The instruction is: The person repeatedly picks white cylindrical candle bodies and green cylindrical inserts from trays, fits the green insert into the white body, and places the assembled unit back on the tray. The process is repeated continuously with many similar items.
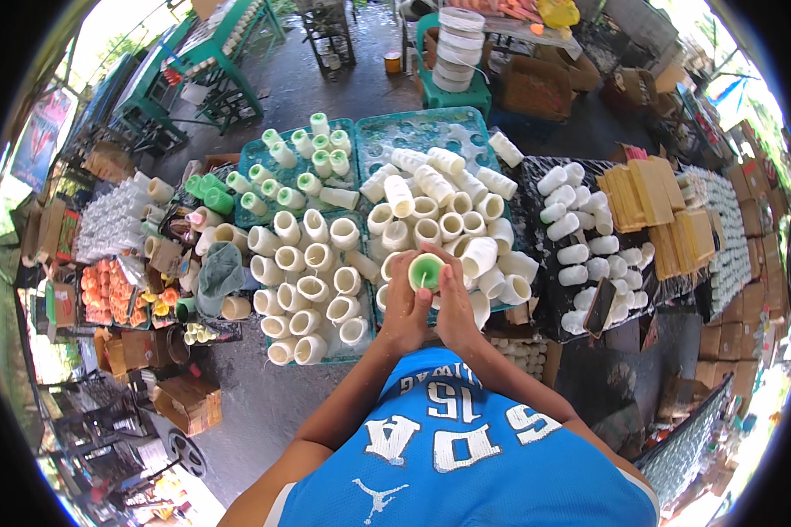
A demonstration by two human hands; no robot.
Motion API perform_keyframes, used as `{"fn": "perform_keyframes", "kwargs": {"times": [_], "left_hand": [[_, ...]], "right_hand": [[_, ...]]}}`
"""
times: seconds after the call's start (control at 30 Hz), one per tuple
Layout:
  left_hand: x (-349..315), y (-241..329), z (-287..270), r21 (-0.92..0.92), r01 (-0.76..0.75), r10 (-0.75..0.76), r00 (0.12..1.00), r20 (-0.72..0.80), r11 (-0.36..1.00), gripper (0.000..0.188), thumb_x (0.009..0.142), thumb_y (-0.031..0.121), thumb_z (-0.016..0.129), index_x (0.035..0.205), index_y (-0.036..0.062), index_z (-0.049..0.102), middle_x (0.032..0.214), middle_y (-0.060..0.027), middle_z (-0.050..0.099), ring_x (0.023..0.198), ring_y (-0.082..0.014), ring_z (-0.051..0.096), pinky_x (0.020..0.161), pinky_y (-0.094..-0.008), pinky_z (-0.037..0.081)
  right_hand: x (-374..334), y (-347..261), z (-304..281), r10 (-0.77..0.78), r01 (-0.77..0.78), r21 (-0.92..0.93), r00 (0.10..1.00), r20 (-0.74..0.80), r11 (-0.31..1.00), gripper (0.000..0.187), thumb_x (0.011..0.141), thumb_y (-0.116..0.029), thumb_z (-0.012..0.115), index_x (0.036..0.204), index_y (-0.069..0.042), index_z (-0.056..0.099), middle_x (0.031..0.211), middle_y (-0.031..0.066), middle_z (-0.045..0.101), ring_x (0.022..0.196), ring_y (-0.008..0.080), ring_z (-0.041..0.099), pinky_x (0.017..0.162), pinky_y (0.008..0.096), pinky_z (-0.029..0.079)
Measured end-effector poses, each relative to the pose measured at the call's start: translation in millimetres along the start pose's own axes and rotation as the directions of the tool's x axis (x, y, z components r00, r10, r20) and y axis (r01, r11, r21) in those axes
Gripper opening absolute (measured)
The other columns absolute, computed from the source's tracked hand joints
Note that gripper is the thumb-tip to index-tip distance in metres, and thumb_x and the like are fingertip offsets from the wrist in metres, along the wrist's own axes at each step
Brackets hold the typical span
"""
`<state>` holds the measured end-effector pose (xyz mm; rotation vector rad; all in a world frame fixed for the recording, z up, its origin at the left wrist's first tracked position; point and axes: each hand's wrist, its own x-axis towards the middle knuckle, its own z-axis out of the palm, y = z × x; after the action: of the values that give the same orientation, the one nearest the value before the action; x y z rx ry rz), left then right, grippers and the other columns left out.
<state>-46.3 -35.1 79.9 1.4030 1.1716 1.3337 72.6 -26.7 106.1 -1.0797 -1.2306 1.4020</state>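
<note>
The left hand (402,307) and the right hand (455,307) close together around one tube (414,260), the palms facing each other with the tube between them. Its open end points up toward the head view; the rim is pale, the inside is green, and a pale string (424,279) shows against the green. The thumbs lie along the near side – the fingers behind the tube are mostly hidden.

The held tube is in front of the person's blue shirt (466,430), above the near part of a crowded pile of white tubes (432,186). Some of these lie on their sides and others show their open ends; whether the hands touch any of them, I cannot tell. Behind the pile, part of a teal tray (395,128) shows. To the left, more cream tubes (308,322) stand or lean in rows, and beyond them is a group of green-topped tubes (322,162).

A grey-green cloth (221,279) lies farther left. On the right, a surface (545,303) under black sheeting carries small white cylinders (574,254) and stacked yellow slabs (639,193). Past the trays, a green chair (477,95) bears a stack of white rings (459,54) – well apart from the hands.
</note>
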Motion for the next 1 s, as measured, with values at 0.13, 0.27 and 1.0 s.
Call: {"fn": "perform_keyframes", "kwargs": {"times": [0.13, 0.27, 1.0], "left_hand": [[1, 4, -1, 0.100, -0.075, 0.081, 0.995, -0.061, 0.992, 0.082, 0.109, 0.069, 0.038, 0.150, 0.0001, 0.050, 0.142, -0.0245, 0.051, 0.131, -0.0406, 0.050, 0.113, -0.0495, 0.037], [-5, 8, -7, 0.140, -0.089, 0.099, 0.993, -0.064, 0.986, 0.082, 0.111, 0.066, 0.036, 0.161, 0.0023, 0.039, 0.155, -0.0232, 0.042, 0.144, -0.0394, 0.043, 0.122, -0.0490, 0.030], [-23, 38, -8, -0.270, 0.083, -0.154, 0.956, -0.251, 0.959, 0.064, 0.119, 0.046, 0.030, 0.166, 0.0025, 0.036, 0.168, -0.0162, 0.041, 0.155, -0.0286, 0.038, 0.128, -0.0402, 0.028]], "right_hand": [[4, 1, 3, -0.016, 0.016, -0.014, 1.000, 0.017, 1.000, 0.062, 0.120, -0.047, 0.023, 0.163, -0.007, 0.044, 0.156, 0.0087, 0.054, 0.134, 0.0167, 0.057, 0.112, 0.0309, 0.045], [7, 4, 10, -0.064, 0.062, 0.091, 0.998, 0.013, 0.994, 0.063, 0.120, -0.045, 0.023, 0.158, -0.002, 0.049, 0.158, 0.0110, 0.053, 0.139, 0.0195, 0.055, 0.119, 0.0352, 0.043], [-4, 9, 43, -0.076, 0.058, 0.194, 0.994, 0.084, 0.979, 0.061, 0.120, -0.044, 0.027, 0.161, -0.002, 0.043, 0.161, 0.0136, 0.047, 0.146, 0.0235, 0.048, 0.124, 0.0381, 0.034]]}}
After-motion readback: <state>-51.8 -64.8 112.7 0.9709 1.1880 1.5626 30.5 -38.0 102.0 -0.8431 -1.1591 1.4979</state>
